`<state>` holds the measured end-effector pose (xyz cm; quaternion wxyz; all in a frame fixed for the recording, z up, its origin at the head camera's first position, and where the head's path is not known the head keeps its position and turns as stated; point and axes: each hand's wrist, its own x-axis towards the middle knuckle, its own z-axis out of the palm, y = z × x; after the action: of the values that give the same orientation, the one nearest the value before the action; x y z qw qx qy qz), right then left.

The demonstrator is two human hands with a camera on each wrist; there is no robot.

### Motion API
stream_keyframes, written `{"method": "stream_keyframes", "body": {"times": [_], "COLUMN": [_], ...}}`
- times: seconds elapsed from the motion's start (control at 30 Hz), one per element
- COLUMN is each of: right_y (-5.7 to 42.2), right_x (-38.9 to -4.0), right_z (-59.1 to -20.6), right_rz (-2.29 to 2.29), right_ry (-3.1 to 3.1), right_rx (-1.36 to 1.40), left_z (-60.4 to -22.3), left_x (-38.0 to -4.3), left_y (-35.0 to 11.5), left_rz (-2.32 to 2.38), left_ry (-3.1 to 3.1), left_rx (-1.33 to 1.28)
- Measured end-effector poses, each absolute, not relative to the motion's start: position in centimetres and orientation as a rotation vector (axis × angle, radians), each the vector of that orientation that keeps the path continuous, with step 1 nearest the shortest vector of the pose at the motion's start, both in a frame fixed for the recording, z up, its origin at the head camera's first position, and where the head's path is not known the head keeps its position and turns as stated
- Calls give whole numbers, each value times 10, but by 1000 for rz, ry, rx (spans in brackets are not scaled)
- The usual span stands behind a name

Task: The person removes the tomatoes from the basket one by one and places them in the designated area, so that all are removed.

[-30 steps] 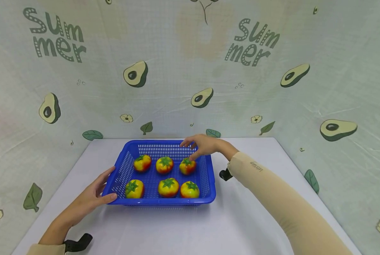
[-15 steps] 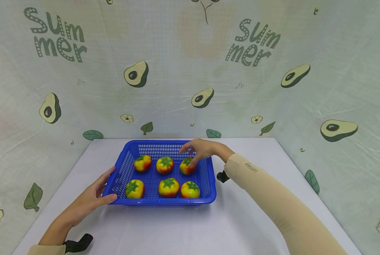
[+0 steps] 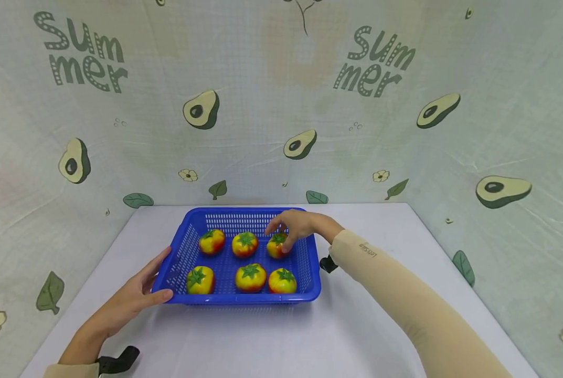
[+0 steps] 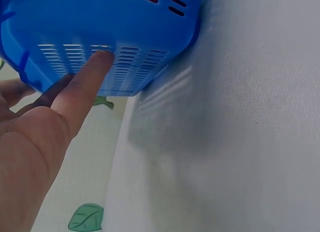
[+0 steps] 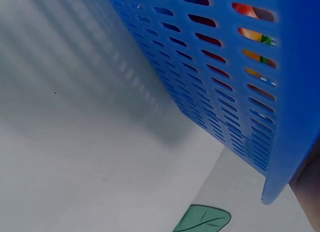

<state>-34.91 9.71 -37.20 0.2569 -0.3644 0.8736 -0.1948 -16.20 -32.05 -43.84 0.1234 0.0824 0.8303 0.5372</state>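
Observation:
A blue plastic basket [image 3: 236, 298] with slotted walls stands on the table. In it lie several shiny yellow-and-red tomatoes [image 3: 250, 278] with green star-shaped tops, in two rows. My left hand [image 3: 132, 294] holds the basket's near left corner, thumb at the front rim and fingers along the left side; in the left wrist view a digit [image 4: 87, 81] touches the slotted wall. My right hand [image 3: 297, 224] reaches over the right wall, fingers spread around the far right tomato [image 3: 275, 248], thumb on its right side. The basket wall hides nearly all of that hand in the right wrist view.
A white-covered table [image 3: 366, 315] bears the basket. Behind it and at both sides hangs a pale cloth [image 3: 243, 157] printed with avocados, leaves and lettering. The basket's right wall [image 5: 225, 91] stands beneath my right wrist.
My right hand has moved slightly down and left, its thumb coming lower along the far right tomato. The left hand and the basket have stayed put.

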Motion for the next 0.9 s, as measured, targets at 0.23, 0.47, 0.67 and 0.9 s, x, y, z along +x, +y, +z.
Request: {"method": "stream_keyframes", "body": {"times": [0.23,0.47,0.67,0.9], "right_y": [90,86,87,89], "right_x": [-348,-346,-344,-341], "right_z": [-377,-379,-380,-383], "right_rz": [-412,-315,-325,-323], "right_ry": [2398,2416,2400,2402], "right_rx": [-1011,-1015,-1070,-1070], "left_z": [-439,-439,-437,-437], "left_x": [-159,-159,-160,-162], "left_y": [-324,-323,-323,-321], "left_rz": [1567,1556,1531,1517], "left_ry": [2420,2428,2453,2456], "left_rx": [240,243,239,255]}}
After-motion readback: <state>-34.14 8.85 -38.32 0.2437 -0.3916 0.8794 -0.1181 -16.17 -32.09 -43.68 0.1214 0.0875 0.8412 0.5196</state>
